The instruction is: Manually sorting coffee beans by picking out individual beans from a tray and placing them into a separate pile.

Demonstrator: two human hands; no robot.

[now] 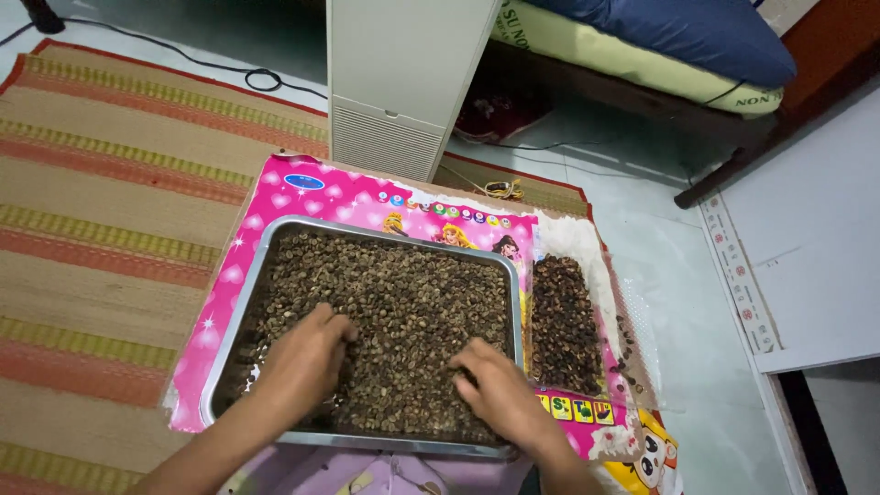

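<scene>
A rectangular metal tray sits on a pink cartoon-printed board and is filled with small brown dried seeds. My left hand rests palm down in the seeds at the tray's near left, fingers curled into the layer. Over at the near right, my right hand lies on the seeds with its fingers spread slightly. Neither hand visibly holds anything apart from touching the seeds. To the right of the tray, a darker pile of seeds lies on a clear plastic sheet.
A striped woven mat covers the floor on the left. A white floor-standing unit stands behind the board. A bed with a blue cover is at the back right. A black cable and a white panel lie on the floor.
</scene>
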